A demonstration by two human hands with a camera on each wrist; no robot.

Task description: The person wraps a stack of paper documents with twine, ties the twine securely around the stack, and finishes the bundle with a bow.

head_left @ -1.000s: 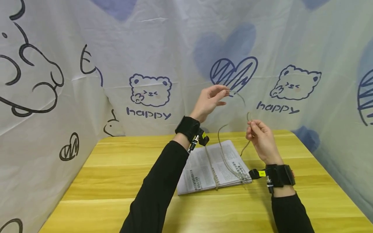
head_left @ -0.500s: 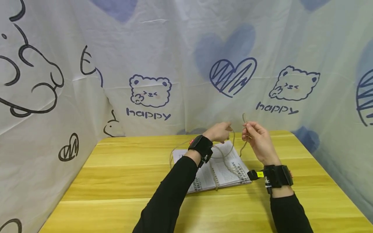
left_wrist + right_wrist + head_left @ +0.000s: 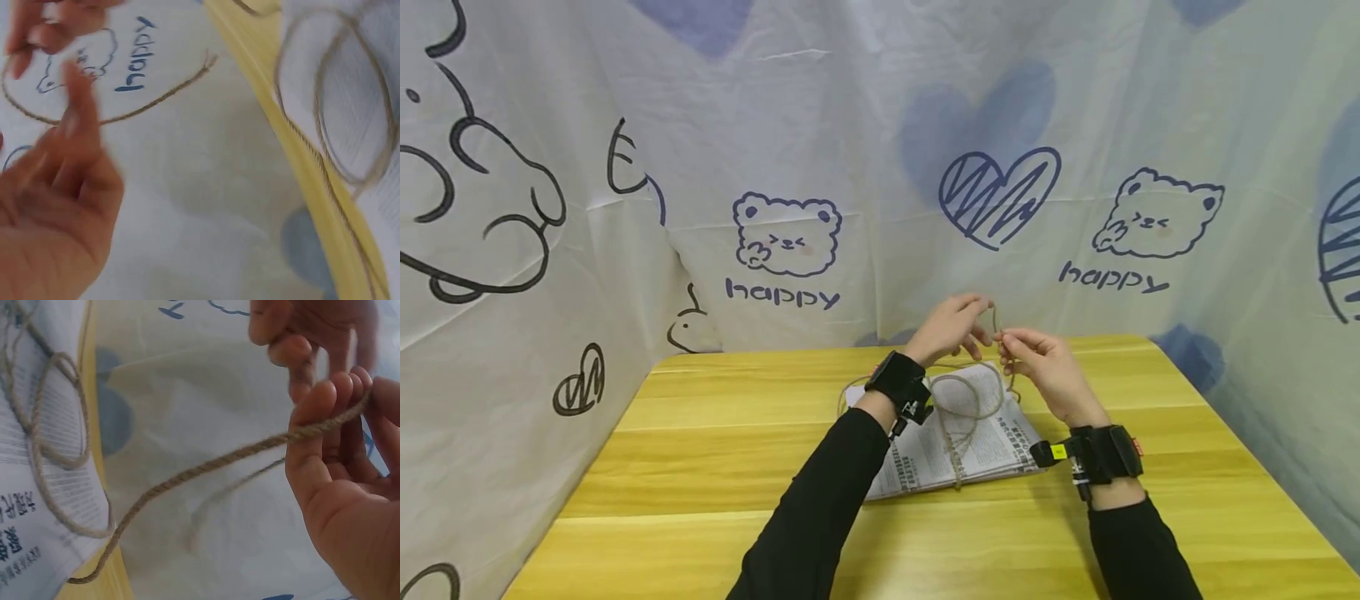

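Note:
A folded stack of newspapers (image 3: 1000,446) lies on the table, with jute twine (image 3: 219,464) tied around it and loose loops on top. My right hand (image 3: 1054,375) pinches the twine above the stack's far right corner, between thumb and fingertips. A short end of twine rises from that pinch. My left hand (image 3: 943,329) is beside it with fingers spread apart, the index fingertip right at the raised twine. In the left wrist view the twine passes behind a blurred left finger (image 3: 81,103), its frayed end sticking out beyond.
A yellow wood-grain table (image 3: 715,467) carries the stack. Behind it hangs a pale printed curtain (image 3: 880,125), which also lines both sides. Black camera bands (image 3: 898,385) sit on both wrists.
My left hand came down from high up, let its long strand drop in loops on the newspapers, then rose to the right hand's twine end. My right hand moved slightly left.

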